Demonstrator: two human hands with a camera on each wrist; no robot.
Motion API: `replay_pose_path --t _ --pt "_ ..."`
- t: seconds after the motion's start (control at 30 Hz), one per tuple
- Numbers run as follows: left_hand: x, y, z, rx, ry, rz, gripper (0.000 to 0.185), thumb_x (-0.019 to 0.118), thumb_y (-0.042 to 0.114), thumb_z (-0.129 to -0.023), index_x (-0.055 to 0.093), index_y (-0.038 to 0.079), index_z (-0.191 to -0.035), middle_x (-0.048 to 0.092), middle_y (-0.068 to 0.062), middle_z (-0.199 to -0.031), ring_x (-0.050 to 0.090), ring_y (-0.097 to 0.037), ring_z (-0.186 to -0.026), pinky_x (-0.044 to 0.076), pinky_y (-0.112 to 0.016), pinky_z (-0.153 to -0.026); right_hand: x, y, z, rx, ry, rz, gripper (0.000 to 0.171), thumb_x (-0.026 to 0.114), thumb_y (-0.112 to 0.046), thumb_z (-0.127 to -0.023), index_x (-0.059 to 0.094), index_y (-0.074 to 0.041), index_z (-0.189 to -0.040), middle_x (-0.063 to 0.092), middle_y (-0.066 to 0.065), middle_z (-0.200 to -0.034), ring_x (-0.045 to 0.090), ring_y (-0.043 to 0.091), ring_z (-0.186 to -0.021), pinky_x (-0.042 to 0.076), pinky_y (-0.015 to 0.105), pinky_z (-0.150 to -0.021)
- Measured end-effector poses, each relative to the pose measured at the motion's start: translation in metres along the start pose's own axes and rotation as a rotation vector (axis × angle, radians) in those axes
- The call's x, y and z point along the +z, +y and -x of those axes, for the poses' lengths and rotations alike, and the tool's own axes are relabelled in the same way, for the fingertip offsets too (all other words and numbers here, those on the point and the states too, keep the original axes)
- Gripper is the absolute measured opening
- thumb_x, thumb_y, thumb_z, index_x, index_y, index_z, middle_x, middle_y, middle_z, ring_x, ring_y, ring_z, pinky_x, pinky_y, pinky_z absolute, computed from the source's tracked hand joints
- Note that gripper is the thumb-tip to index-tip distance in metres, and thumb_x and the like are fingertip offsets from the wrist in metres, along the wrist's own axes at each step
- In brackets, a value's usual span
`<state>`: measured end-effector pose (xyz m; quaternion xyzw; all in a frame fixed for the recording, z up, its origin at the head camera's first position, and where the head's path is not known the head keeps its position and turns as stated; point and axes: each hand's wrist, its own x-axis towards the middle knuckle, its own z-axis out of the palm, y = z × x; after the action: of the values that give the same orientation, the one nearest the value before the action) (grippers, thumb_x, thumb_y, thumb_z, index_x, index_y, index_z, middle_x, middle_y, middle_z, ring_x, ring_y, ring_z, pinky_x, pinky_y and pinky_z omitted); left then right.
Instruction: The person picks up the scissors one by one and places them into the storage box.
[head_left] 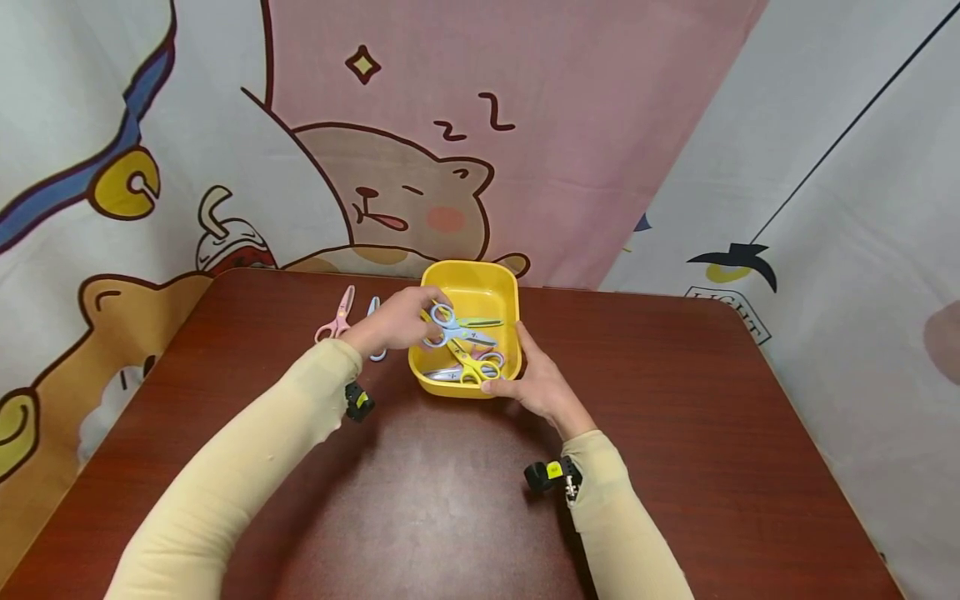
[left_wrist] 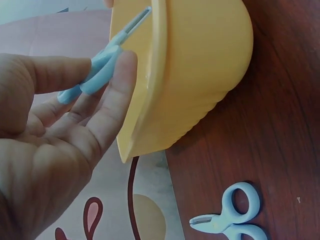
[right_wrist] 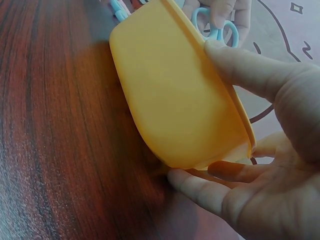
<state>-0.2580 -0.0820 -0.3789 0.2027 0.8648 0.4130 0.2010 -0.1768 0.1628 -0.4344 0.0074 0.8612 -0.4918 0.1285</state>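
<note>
A yellow plastic tub (head_left: 501,293) stands on the dark wooden table (head_left: 675,433) near its far edge. My left hand (head_left: 390,323) pinches a pair of blue scissors (head_left: 452,330) by the handles and holds it over the tub, blades pointing right. The left wrist view shows the same scissors (left_wrist: 97,72) between thumb and fingers beside the tub's wall (left_wrist: 195,75). My right hand (head_left: 536,383) grips the tub's near right corner, thumb on the rim (right_wrist: 227,97) and fingers against the wall. Yellow scissors (head_left: 471,367) and a pinkish pair lie inside.
Pink scissors (head_left: 335,317) lie on the table left of the tub. Another blue pair (left_wrist: 231,214) lies beside them, partly hidden behind my left hand in the head view. A cartoon-print cloth (head_left: 420,167) hangs behind the table.
</note>
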Motion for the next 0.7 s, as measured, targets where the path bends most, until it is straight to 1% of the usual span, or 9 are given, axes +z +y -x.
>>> replay_pose_path --t 0.13,0.3,0.47,0.6,0.63,0.7 --pt "0.002 -0.001 -0.002 0.008 -0.017 -0.018 0.035 0.065 -0.003 -0.096 0.059 -0.002 -0.131 0.06 -0.021 -0.118 0.069 -0.029 -0.096 0.063 -0.041 -0.078 0.0 0.0 0.0 -0.001 0.0 -0.002 0.124 0.092 -0.028 -0.077 0.007 -0.022 -0.168 0.023 0.012 -0.17 0.027 0.031 -0.153 0.024 0.055 -0.124" --pt "0.003 -0.002 -0.002 0.024 -0.024 -0.025 0.034 0.065 -0.002 -0.097 0.059 -0.001 -0.13 0.06 -0.02 -0.118 0.069 -0.028 -0.095 0.063 -0.04 -0.078 0.0 0.0 0.0 -0.002 0.0 -0.005 0.124 0.092 -0.028 -0.078 0.007 -0.022 -0.168 0.022 0.012 -0.17 0.026 0.031 -0.153 0.024 0.055 -0.123" --pt "0.007 -0.003 -0.004 0.029 -0.029 -0.019 0.035 0.067 -0.002 -0.094 0.061 0.0 -0.128 0.061 -0.019 -0.117 0.065 -0.029 -0.102 0.063 -0.035 -0.077 0.0 0.0 0.001 0.0 -0.001 -0.016 0.124 0.092 -0.028 -0.078 0.008 -0.023 -0.168 0.024 0.012 -0.17 0.032 0.032 -0.149 0.029 0.055 -0.121" --pt "0.013 -0.006 -0.006 0.036 -0.029 -0.04 0.034 0.068 -0.001 -0.093 0.062 0.0 -0.127 0.063 -0.016 -0.114 0.064 -0.028 -0.102 0.062 -0.032 -0.076 0.0 0.0 0.001 -0.001 -0.002 -0.015 0.124 0.092 -0.028 -0.078 0.007 -0.022 -0.168 0.025 0.012 -0.169 0.033 0.032 -0.148 0.028 0.056 -0.122" --pt "0.014 -0.007 -0.007 0.037 -0.026 -0.058 0.034 0.068 0.0 -0.093 0.062 0.0 -0.127 0.064 -0.015 -0.114 0.063 -0.027 -0.101 0.061 -0.032 -0.077 0.0 0.0 0.001 -0.001 -0.003 -0.015 0.124 0.092 -0.028 -0.078 0.007 -0.022 -0.168 0.025 0.012 -0.169 0.033 0.032 -0.149 0.028 0.056 -0.122" --pt "0.015 -0.007 -0.008 0.044 -0.022 -0.1 0.036 0.069 0.001 -0.092 0.062 0.002 -0.127 0.065 -0.014 -0.113 0.062 -0.027 -0.102 0.059 -0.033 -0.082 0.0 0.0 0.001 0.001 -0.003 -0.015 0.124 0.092 -0.028 -0.078 0.007 -0.022 -0.168 0.024 0.012 -0.17 0.031 0.032 -0.149 0.027 0.055 -0.122"
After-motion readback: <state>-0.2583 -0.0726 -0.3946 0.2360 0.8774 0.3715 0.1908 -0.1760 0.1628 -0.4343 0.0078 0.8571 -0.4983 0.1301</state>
